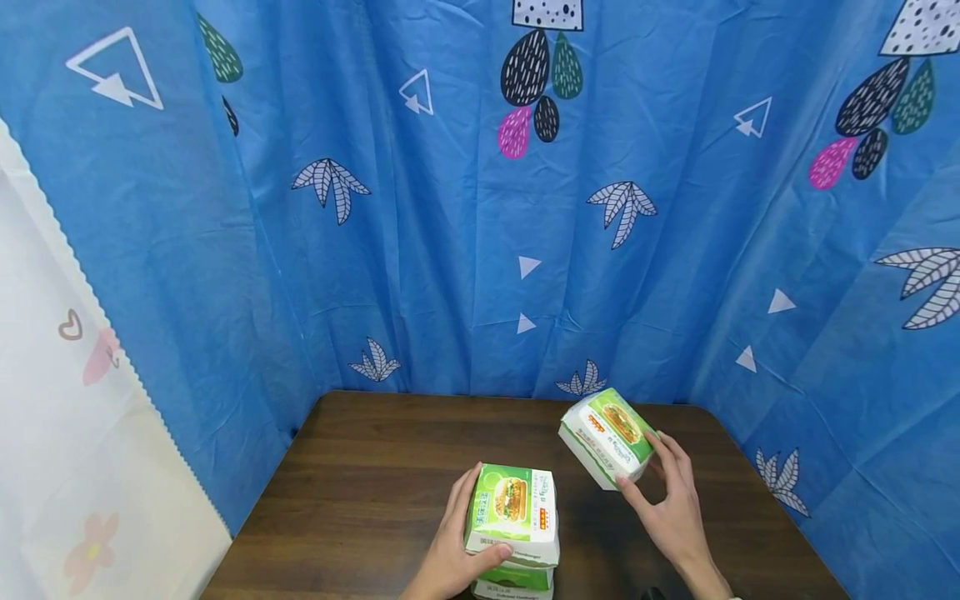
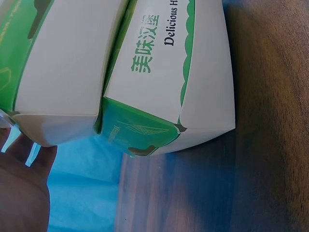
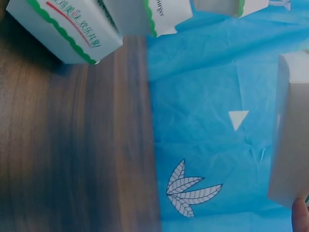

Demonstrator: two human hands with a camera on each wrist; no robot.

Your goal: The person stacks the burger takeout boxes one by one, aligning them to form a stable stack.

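Burger boxes in white and green card stand stacked on the table. My left hand (image 1: 457, 533) grips the top box (image 1: 513, 508) from the side, its thumb along the front and its fingers behind. In the left wrist view a lower box (image 2: 164, 67) rests on the wood, tilted against the box above it. My right hand (image 1: 671, 508) holds another burger box (image 1: 611, 437) in the air, to the right of the stack and higher. It pinches this box at its right end between thumb and fingers. The right wrist view shows this held box (image 3: 294, 130) only at its edge.
A dark brown wooden table (image 1: 360, 483) lies under the stack. Behind it and to the right hangs a blue curtain (image 1: 435, 250) with leaf and drop prints. A pale printed cloth (image 1: 75, 400) hangs at the left.
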